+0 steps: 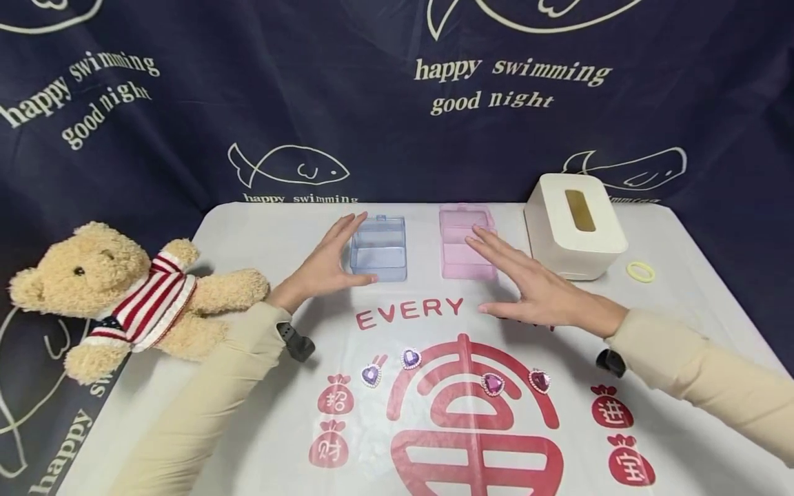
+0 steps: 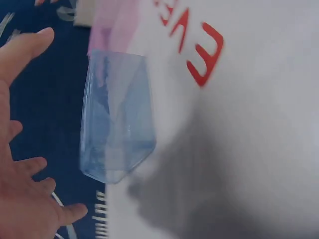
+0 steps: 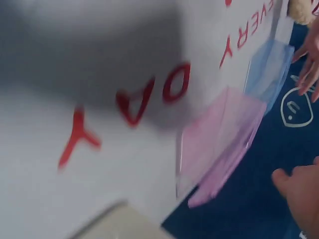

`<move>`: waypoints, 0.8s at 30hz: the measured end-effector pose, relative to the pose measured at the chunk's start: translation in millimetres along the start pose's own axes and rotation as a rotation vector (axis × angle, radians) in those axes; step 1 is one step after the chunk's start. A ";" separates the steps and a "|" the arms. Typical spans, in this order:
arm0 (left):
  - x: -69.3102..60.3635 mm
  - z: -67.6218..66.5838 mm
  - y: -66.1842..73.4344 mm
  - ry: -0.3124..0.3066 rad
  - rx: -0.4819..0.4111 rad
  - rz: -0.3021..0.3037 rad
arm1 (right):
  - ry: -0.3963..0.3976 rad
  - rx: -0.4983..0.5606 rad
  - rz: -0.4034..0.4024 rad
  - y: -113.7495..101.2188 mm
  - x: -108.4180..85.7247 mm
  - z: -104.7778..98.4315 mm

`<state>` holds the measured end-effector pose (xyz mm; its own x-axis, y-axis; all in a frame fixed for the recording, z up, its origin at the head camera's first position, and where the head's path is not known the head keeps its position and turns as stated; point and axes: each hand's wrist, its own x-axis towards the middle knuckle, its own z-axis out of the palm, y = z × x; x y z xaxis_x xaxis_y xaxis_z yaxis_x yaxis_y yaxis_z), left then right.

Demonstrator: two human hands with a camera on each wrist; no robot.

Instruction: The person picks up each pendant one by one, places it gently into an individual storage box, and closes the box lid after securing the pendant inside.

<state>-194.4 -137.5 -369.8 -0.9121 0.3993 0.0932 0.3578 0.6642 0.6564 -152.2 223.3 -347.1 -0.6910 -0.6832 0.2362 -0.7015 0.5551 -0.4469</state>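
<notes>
My left hand (image 1: 325, 265) hovers at the left side of a clear blue plastic box (image 1: 379, 251), its fingers spread and nothing held. A similar pink box (image 1: 468, 251) stands to the right. Over its right edge reaches my right hand (image 1: 533, 286), fingers extended and apart, also holding nothing. In the left wrist view the blue box (image 2: 119, 119) sits apart from the left hand (image 2: 25, 184). The right wrist view shows the pink box (image 3: 214, 144) with a gap to the right hand (image 3: 301, 194). Whether either box's lid is raised, I cannot tell.
Two violet heart gems (image 1: 371, 375) and two pinkish ones (image 1: 493, 384) lie nearer me on the white printed tabletop (image 1: 267, 413). A teddy bear (image 1: 149, 296) lies at the left. At the back right are a white tissue box (image 1: 573, 227) and a yellow ring (image 1: 640, 272).
</notes>
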 end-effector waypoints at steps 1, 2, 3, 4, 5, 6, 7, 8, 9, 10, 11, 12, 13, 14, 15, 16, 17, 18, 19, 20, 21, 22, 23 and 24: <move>0.5 3.5 -3.7 0.023 -0.071 -0.025 | 0.036 0.029 -0.013 -2.1 0.5 4.3; 1.1 7.1 -7.7 0.044 -0.134 -0.051 | 0.070 0.052 -0.029 -3.9 1.3 8.6; 1.5 10.7 -11.8 0.065 -0.199 -0.075 | 0.100 0.074 -0.040 -5.7 2.6 12.9; 2.1 14.4 -16.1 0.082 -0.268 -0.094 | 0.119 0.097 -0.046 -7.5 4.3 17.4; 2.5 18.1 -20.4 0.094 -0.332 -0.115 | 0.130 0.116 -0.043 -9.6 6.1 22.0; 3.4 21.5 -24.7 0.100 -0.396 -0.124 | 0.127 0.134 -0.034 -12.3 8.1 26.5; 4.7 24.7 -29.3 0.105 -0.443 -0.128 | 0.114 0.153 -0.020 -15.3 10.0 31.3; 6.0 27.4 -33.7 0.105 -0.487 -0.127 | 0.099 0.177 -0.010 -18.4 12.1 36.4; 7.4 29.7 -37.7 0.103 -0.533 -0.122 | 0.077 0.201 0.006 -21.9 14.0 41.7; 9.0 31.6 -41.4 0.103 -0.566 -0.117 | 0.052 0.232 0.022 -25.6 15.6 47.1; 10.8 33.0 -44.8 0.101 -0.591 -0.109 | 0.030 0.260 0.035 -29.7 17.2 52.4; 12.6 33.9 -47.7 0.104 -0.612 -0.102 | 0.005 0.290 0.047 -33.7 18.8 57.7; 14.0 34.3 -49.9 0.109 -0.620 -0.097 | -0.017 0.327 0.056 -37.6 20.2 63.1; 15.2 34.6 -51.9 0.111 -0.635 -0.093 | -0.039 0.344 0.060 -41.1 21.2 68.8; 16.1 34.5 -53.3 0.115 -0.640 -0.092 | -0.066 0.358 0.072 -45.2 22.0 73.7; 16.9 34.5 -54.3 0.119 -0.646 -0.089 | -0.091 0.370 0.078 -48.8 22.5 78.2; 17.6 34.5 -55.1 0.119 -0.656 -0.087 | -0.117 0.378 0.082 -52.3 22.9 82.3; 18.0 34.5 -55.3 0.120 -0.665 -0.086 | -0.145 0.384 0.087 -55.2 22.7 86.2; 18.2 34.7 -55.5 0.117 -0.670 -0.087 | -0.171 0.383 0.092 -57.8 22.3 89.7; 18.3 34.9 -55.5 0.113 -0.679 -0.088 | -0.196 0.370 0.097 -60.2 22.0 92.8; 18.3 35.3 -55.4 0.109 -0.686 -0.091 | -0.218 0.370 0.106 -62.6 21.7 94.9; 18.4 36.0 -55.1 0.105 -0.693 -0.094 | -0.234 0.368 0.110 -64.1 21.2 97.2; 18.4 36.8 -55.0 0.102 -0.693 -0.099 | -0.246 0.360 0.115 -65.4 20.7 99.2; 18.4 37.6 -54.8 0.099 -0.689 -0.103 | -0.254 0.345 0.114 -66.3 20.5 101.0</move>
<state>-223.2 -142.9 -432.2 -0.9601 0.2748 0.0507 0.0896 0.1311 0.9873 -102.3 124.5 -399.8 -0.6659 -0.7453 -0.0317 -0.4938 0.4723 -0.7301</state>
